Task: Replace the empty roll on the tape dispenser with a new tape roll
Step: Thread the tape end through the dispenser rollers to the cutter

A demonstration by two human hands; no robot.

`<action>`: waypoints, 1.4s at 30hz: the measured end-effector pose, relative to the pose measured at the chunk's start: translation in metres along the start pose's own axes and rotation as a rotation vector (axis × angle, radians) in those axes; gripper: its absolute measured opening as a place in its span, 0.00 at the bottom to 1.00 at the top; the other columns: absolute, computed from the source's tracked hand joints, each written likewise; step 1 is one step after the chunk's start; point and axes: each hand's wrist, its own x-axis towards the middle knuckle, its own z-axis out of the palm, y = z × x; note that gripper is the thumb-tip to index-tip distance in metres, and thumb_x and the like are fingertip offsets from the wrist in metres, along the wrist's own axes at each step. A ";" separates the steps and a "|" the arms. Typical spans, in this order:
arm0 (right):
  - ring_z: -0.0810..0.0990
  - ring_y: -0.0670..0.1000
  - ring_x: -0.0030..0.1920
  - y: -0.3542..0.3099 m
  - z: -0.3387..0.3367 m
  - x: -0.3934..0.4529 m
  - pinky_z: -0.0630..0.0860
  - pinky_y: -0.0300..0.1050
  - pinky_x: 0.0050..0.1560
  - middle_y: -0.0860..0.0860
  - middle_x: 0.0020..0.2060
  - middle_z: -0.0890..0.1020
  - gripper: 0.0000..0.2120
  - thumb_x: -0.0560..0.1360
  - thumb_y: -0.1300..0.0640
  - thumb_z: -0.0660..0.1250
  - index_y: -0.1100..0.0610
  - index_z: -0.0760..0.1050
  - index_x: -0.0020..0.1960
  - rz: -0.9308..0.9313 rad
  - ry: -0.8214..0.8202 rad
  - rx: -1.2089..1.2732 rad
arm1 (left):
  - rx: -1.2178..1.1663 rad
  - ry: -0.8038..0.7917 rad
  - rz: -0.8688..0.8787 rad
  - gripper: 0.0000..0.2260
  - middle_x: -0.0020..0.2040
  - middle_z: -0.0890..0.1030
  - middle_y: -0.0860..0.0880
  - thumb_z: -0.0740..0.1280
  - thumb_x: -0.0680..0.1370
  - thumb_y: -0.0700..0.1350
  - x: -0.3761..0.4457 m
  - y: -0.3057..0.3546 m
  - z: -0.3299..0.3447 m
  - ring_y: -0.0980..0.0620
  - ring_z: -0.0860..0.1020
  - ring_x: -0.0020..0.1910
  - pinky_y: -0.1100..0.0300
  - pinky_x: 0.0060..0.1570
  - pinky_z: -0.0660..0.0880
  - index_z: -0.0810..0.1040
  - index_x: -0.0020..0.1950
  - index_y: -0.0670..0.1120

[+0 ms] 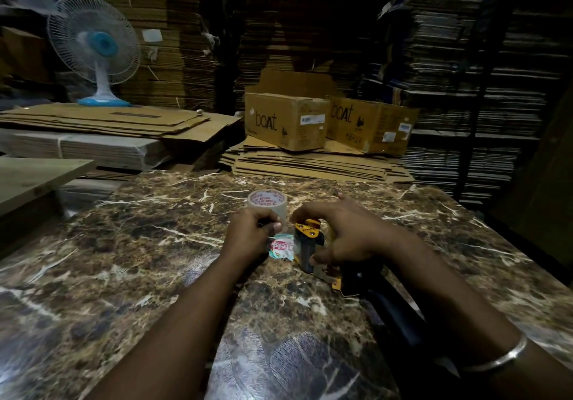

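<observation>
Both hands are down on the marble table [130, 244], working close together. The right hand [341, 232] lies over the yellow-and-black tape dispenser [310, 244], fingers curled around its head and thumb pressed low on the side. That looks like a bracing grip, keeping the tool from sliding. The dispenser lies on its side, handle pointing back toward the person, probably so the spindle side is easy to reach.

The left hand [251, 232] is curled tight, fingertips pinched together on something small. My guess is the loose end of tape, though it's too dim to say for sure. The new tape roll [268, 204] stands on the table just behind that hand, touching or nearly touching the knuckles, and isn't on the dispenser. A crumpled printed wrapper [280, 246] lies between the hands. Whether the old core is off, I cannot tell.
</observation>
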 end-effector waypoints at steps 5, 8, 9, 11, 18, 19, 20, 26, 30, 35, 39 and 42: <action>0.72 0.49 0.71 0.004 0.004 -0.005 0.48 0.60 0.79 0.43 0.71 0.75 0.38 0.68 0.44 0.78 0.43 0.66 0.73 0.013 0.002 0.067 | 0.033 -0.007 0.008 0.04 0.45 0.85 0.54 0.74 0.73 0.44 0.000 -0.003 0.005 0.51 0.83 0.42 0.45 0.45 0.82 0.84 0.42 0.54; 0.73 0.50 0.70 0.004 0.005 -0.007 0.53 0.60 0.78 0.43 0.71 0.76 0.40 0.67 0.42 0.78 0.43 0.63 0.74 0.032 0.038 0.113 | 0.160 0.049 0.057 0.05 0.43 0.85 0.56 0.75 0.71 0.50 -0.002 0.003 0.009 0.55 0.83 0.42 0.49 0.43 0.82 0.84 0.46 0.55; 0.73 0.50 0.70 0.004 0.006 -0.008 0.53 0.60 0.78 0.43 0.71 0.76 0.38 0.69 0.41 0.76 0.43 0.63 0.74 0.027 0.057 0.118 | 0.210 0.089 0.059 0.05 0.41 0.85 0.56 0.75 0.71 0.51 -0.003 0.005 0.011 0.55 0.82 0.40 0.51 0.41 0.81 0.83 0.45 0.54; 0.73 0.47 0.70 0.005 0.009 -0.011 0.55 0.63 0.78 0.43 0.71 0.76 0.35 0.71 0.39 0.73 0.44 0.65 0.74 -0.005 0.136 0.177 | 0.322 0.147 0.075 0.06 0.38 0.83 0.56 0.74 0.72 0.53 -0.005 0.009 0.014 0.56 0.81 0.35 0.57 0.36 0.79 0.81 0.42 0.53; 0.80 0.45 0.57 0.010 0.014 -0.021 0.67 0.67 0.70 0.41 0.52 0.82 0.20 0.73 0.38 0.68 0.51 0.81 0.55 -0.031 0.569 0.265 | 0.409 0.017 0.039 0.09 0.37 0.83 0.53 0.68 0.75 0.54 0.000 0.003 0.016 0.49 0.82 0.38 0.52 0.39 0.80 0.77 0.39 0.51; 0.81 0.46 0.53 0.010 0.014 -0.023 0.74 0.64 0.63 0.41 0.48 0.81 0.18 0.73 0.39 0.68 0.52 0.82 0.51 -0.016 0.624 0.256 | 0.372 0.004 0.025 0.09 0.35 0.83 0.53 0.68 0.75 0.54 -0.001 0.002 0.017 0.49 0.82 0.37 0.52 0.39 0.81 0.77 0.38 0.51; 0.82 0.48 0.48 0.010 0.014 -0.026 0.79 0.59 0.55 0.43 0.45 0.82 0.18 0.72 0.39 0.67 0.53 0.82 0.47 0.016 0.669 0.256 | 0.330 -0.016 0.011 0.09 0.33 0.83 0.53 0.68 0.75 0.54 -0.001 0.002 0.016 0.48 0.83 0.35 0.52 0.37 0.81 0.77 0.38 0.51; 0.79 0.48 0.44 -0.003 0.025 -0.045 0.79 0.53 0.51 0.42 0.41 0.77 0.16 0.67 0.36 0.67 0.47 0.78 0.44 0.188 0.538 0.182 | -0.215 -0.290 -0.155 0.03 0.34 0.81 0.40 0.67 0.78 0.38 0.008 0.014 0.003 0.47 0.80 0.30 0.58 0.28 0.70 0.77 0.50 0.38; 0.77 0.46 0.53 -0.008 0.032 -0.048 0.65 0.52 0.65 0.41 0.49 0.78 0.21 0.68 0.33 0.65 0.45 0.80 0.52 0.159 0.411 0.123 | -0.279 -0.459 -0.136 0.02 0.34 0.81 0.44 0.65 0.79 0.36 0.022 0.012 -0.017 0.54 0.77 0.23 0.65 0.18 0.64 0.74 0.52 0.41; 0.75 0.47 0.51 -0.011 0.030 -0.051 0.63 0.53 0.68 0.40 0.47 0.75 0.16 0.70 0.40 0.70 0.45 0.75 0.54 0.153 0.353 0.082 | -0.235 -0.658 -0.094 0.01 0.30 0.80 0.43 0.64 0.80 0.38 0.045 -0.001 -0.026 0.57 0.65 0.16 0.68 0.17 0.63 0.74 0.50 0.41; 0.78 0.51 0.48 -0.014 0.032 -0.055 0.61 0.55 0.72 0.40 0.42 0.75 0.14 0.69 0.46 0.71 0.45 0.70 0.51 0.155 0.330 0.050 | -0.222 -0.810 -0.227 0.08 0.29 0.81 0.45 0.58 0.82 0.35 0.060 -0.003 -0.029 0.58 0.66 0.15 0.69 0.17 0.65 0.77 0.52 0.41; 0.79 0.50 0.52 -0.009 0.028 -0.051 0.62 0.55 0.72 0.40 0.47 0.78 0.17 0.67 0.43 0.70 0.45 0.74 0.54 0.135 0.291 0.074 | -0.160 -0.921 -0.353 0.10 0.33 0.83 0.44 0.59 0.82 0.38 0.072 -0.003 -0.035 0.59 0.68 0.16 0.70 0.16 0.64 0.80 0.55 0.44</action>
